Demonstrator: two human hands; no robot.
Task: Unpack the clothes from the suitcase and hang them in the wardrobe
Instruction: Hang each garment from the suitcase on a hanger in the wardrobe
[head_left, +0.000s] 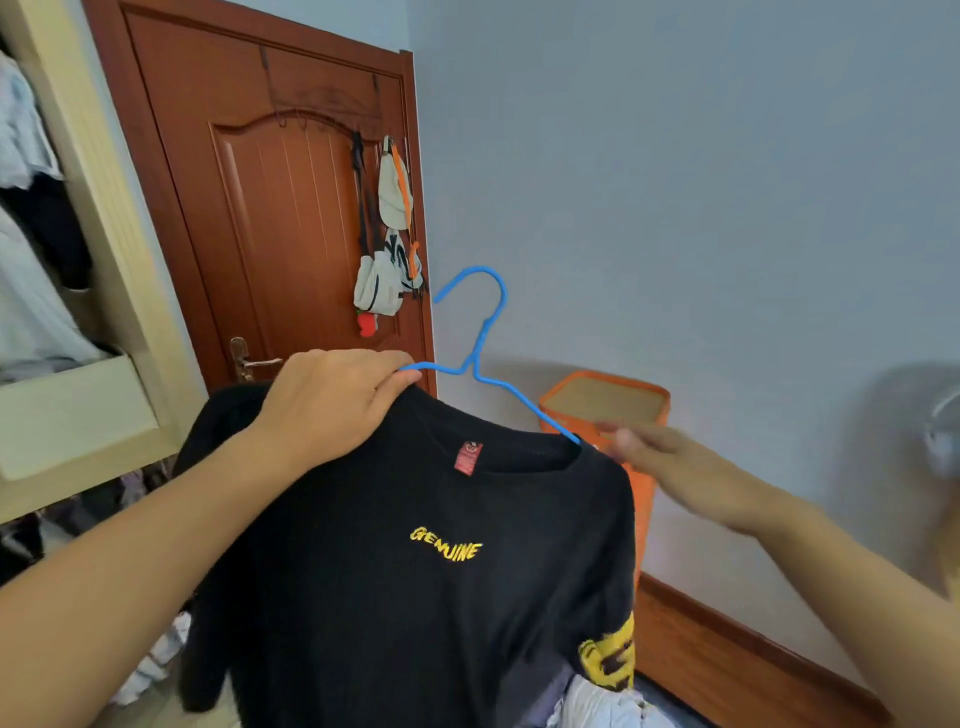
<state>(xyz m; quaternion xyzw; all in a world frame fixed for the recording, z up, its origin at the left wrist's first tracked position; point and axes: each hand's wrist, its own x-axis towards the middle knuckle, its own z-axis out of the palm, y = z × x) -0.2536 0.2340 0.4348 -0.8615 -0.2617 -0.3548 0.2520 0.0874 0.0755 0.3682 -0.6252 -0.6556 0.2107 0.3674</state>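
A black T-shirt (426, 597) with yellow "GENUINE" lettering hangs in front of me on a blue wire hanger (480, 338), whose hook points up and left. My left hand (332, 400) grips the shirt's left shoulder together with the hanger's left arm. My right hand (670, 467) is blurred, with its fingers stretched toward the shirt's right shoulder where the hanger's right arm goes into the collar. The open wardrobe (98, 291) stands at the left with clothes inside. The suitcase itself is not in view.
A brown wooden door (260, 208) stands behind the shirt, with bags (387, 260) hanging on its hooks. An orange bin (613, 410) stands against the grey wall at the right. Loose clothes (602, 701) lie below the shirt.
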